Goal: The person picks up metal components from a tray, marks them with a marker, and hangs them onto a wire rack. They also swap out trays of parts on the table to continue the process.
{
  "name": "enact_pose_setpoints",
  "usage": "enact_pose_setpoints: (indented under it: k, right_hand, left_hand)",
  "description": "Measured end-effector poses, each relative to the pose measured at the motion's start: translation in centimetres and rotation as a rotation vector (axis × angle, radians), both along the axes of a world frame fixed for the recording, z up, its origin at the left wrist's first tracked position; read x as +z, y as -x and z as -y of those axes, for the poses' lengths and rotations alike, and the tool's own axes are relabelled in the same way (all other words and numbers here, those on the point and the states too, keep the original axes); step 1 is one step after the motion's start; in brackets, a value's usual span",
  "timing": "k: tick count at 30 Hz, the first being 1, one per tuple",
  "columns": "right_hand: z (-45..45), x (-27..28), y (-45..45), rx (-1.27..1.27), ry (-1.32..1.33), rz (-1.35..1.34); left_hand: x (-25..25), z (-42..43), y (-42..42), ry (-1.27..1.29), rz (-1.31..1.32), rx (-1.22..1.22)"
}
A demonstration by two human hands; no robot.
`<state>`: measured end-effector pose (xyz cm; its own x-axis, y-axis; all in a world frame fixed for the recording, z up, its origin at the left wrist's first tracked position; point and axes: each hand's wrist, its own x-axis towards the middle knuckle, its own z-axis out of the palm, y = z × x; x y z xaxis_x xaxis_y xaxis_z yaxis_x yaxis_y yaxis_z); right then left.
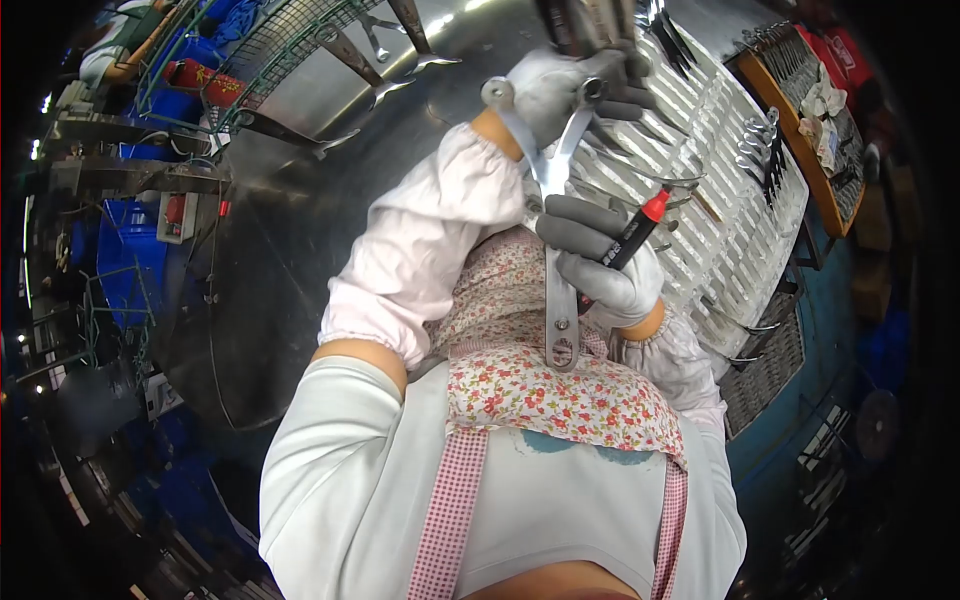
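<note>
My right hand (615, 275), in a grey-and-white glove, is closed around a black marker (632, 243) with a red cap. Its fingers also lie against a Y-shaped metal piece (560, 300), which has two rounded, holed ends at the top and a slotted strip hanging down. My left hand (550, 95), gloved too, reaches across behind the prongs. Its fingers look curled around blurred, dark-handled items (590, 25) at the top edge. How many they are is hard to make out.
A ribbed white rack (715, 130) with metal tools lies on the right, beside an orange-edged tray (800, 150) of parts. Wooden-handled tools (350, 55) rest on the dark metal table (290, 210) near a green wire basket (270, 55). Blue bins (130, 250) stand at left.
</note>
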<state>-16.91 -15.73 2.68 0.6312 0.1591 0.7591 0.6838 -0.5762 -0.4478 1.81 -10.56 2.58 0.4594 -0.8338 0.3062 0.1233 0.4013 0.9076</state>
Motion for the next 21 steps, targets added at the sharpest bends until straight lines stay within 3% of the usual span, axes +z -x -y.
enact_pose_setpoints:
  k: [1,2,4,10,11,14,16,17,20,21]
  right_hand:
    - [-0.1,-0.2,0.0,0.008,0.01,0.004]
    - [-0.2,-0.2,0.3,0.017,0.0,-0.005]
    - [0.0,-0.1,0.9,0.028,-0.016,-0.026]
    - [1.1,1.0,2.2,0.074,-0.184,-0.135]
    - [1.9,-0.4,2.9,0.036,-0.277,-0.167]
    - [1.8,3.5,3.1,-0.298,-0.526,-0.155]
    - [3.0,4.3,2.5,-0.257,-0.567,-0.154]
    - [2.6,5.4,2.6,-0.298,-0.649,-0.294]
    - [1.5,7.7,1.9,-0.383,-0.596,-0.52]
    - [1.9,6.9,1.4,-0.392,-0.46,-0.46]
  left_hand:
    - [1.3,0.9,0.2,0.109,-0.123,-0.14]
    - [2.2,1.3,0.3,-0.102,-0.45,-0.276]
    - [2.5,2.0,1.2,-0.07,-0.365,-0.308]
    - [2.2,2.3,3.5,-0.167,-0.503,-0.307]
    - [2.1,2.0,3.4,-0.125,-0.424,-0.35]
    - [2.2,2.1,3.8,-0.124,-0.468,-0.38]
    - [2.1,2.3,3.8,-0.251,-0.452,-0.313]
    - [2.0,2.4,3.6,-0.315,-0.442,-0.28]
    - [0.2,3.3,2.3,-0.212,0.024,-0.258]
    - [0.6,3.2,2.2,-0.212,0.144,-0.243]
